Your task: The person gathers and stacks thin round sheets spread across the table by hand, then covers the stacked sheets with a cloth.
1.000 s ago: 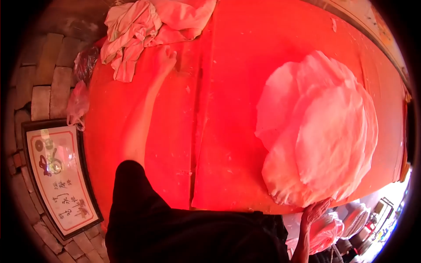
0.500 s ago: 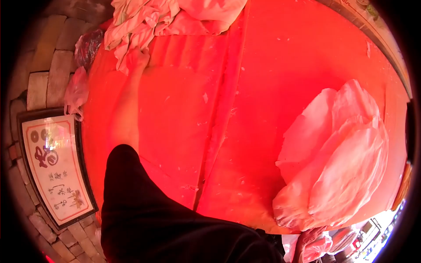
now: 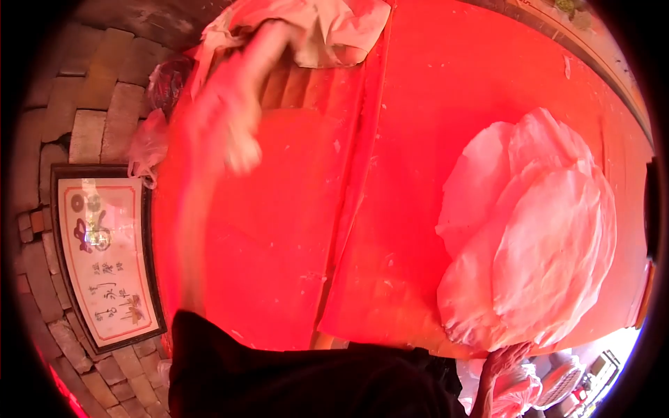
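My left hand point(image 3: 226, 118), smeared by motion, is stretched over the left part of the red-lit table point(image 3: 279, 209). One finger reaches up to the crumpled pale cloth point(image 3: 341, 28) at the far edge; the blur hides whether it grips the cloth. On the right lies a loose stack of thin, pale, round sheets point(image 3: 543, 244) that look like dough, overlapping with ragged edges. At the near table edge, my right hand point(image 3: 506, 358) lies flat against the lower rim of this stack, fingers stretched out; their tips are partly hidden.
A seam point(image 3: 348, 181) runs lengthwise down the table. Left of it, a framed sign point(image 3: 104, 265) with handwritten characters stands on a brick floor point(image 3: 90, 132), near a plastic bag point(image 3: 148, 146). More plastic bags point(image 3: 519, 390) are at the lower right.
My left hand has come out from beside the cloth and is in motion. The cloth's near-left part has shifted up and away, baring more ridged surface. My right hand shows more at the table edge.
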Demonstrator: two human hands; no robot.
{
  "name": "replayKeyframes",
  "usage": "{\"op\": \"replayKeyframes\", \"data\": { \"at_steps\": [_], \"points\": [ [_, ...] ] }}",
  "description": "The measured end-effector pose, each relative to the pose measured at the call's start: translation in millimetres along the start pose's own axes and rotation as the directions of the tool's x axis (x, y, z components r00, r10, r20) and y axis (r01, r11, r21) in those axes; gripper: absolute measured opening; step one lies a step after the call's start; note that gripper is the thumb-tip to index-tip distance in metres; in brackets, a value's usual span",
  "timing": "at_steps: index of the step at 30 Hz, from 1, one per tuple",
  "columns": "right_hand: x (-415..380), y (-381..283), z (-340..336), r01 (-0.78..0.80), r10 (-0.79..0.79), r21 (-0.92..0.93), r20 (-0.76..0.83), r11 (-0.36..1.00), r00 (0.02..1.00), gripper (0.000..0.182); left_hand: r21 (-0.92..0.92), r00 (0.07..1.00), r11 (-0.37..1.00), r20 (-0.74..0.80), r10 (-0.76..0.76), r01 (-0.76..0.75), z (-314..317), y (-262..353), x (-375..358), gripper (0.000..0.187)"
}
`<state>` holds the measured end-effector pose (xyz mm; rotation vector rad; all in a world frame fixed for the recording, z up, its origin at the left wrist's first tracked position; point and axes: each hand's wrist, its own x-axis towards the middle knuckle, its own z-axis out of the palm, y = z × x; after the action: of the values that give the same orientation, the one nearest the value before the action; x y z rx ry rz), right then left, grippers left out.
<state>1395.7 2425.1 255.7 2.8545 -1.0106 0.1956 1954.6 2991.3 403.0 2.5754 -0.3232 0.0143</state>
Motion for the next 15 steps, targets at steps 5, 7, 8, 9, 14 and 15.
{"op": "replayKeyframes", "data": {
  "at_steps": [5,7,8,9,14,15],
  "points": [
    [1,-8,-4,-0.035,0.035,0.004,-0.007,0.999,0.999,0.061,-0.285,0.806,0.957,0.577,0.134,0.045,51,113,-163,0.028],
    [-1,-8,-5,-0.069,0.069,0.019,0.014,0.997,0.998,0.067,-0.307,0.699,0.949,0.695,0.168,0.077,68,133,-203,0.025],
    [1,-14,-9,-0.089,0.088,0.024,0.019,0.996,0.996,0.068,-0.307,0.679,0.946,0.717,0.157,0.106,76,137,-215,0.024],
    [2,-17,-12,-0.091,0.091,0.006,0.018,0.996,0.996,0.067,-0.32,0.679,0.938,0.719,0.148,0.134,79,139,-222,0.024],
    [0,-13,-11,-0.081,0.082,0.023,-0.011,0.996,0.997,0.067,-0.412,0.893,0.881,0.449,-0.028,0.235,79,129,-210,0.027],
    [0,-11,-13,-0.086,0.085,0.058,0.021,0.995,0.996,0.066,-0.429,0.925,0.873,0.375,-0.062,0.233,76,125,-203,0.027]
  ]
}}
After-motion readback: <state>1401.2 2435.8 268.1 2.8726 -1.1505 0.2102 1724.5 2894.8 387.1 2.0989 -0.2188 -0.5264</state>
